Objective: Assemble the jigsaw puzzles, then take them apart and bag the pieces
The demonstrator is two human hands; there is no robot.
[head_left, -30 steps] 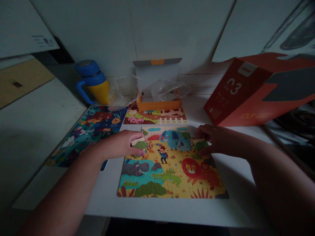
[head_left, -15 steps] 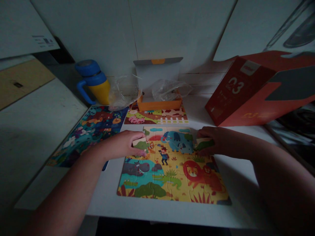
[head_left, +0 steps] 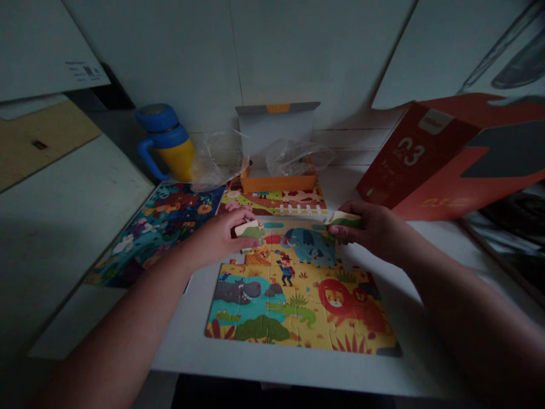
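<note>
A jigsaw puzzle [head_left: 298, 301] with animals on a yellow ground lies flat on the white table, its top left and top right corners open. My left hand [head_left: 227, 233] pinches a green and cream puzzle piece [head_left: 250, 229] just over the top left corner. Between the thumb and fingers of my right hand [head_left: 368, 227] is another green and cream puzzle piece [head_left: 347, 220], raised and tilted near the top right corner. An elephant picture is joined between the two hands.
Behind stands an open orange box [head_left: 279, 183] with clear plastic [head_left: 293, 158] in it. A dark blue puzzle [head_left: 157, 227] and a farm puzzle [head_left: 272, 201] lie beyond. A blue and yellow jug [head_left: 170, 145] stands left; a red box [head_left: 409, 165] stands right.
Both hands have lifted away from the puzzle with their pieces, the right one up and slightly left. The gap at the top left now shows more.
</note>
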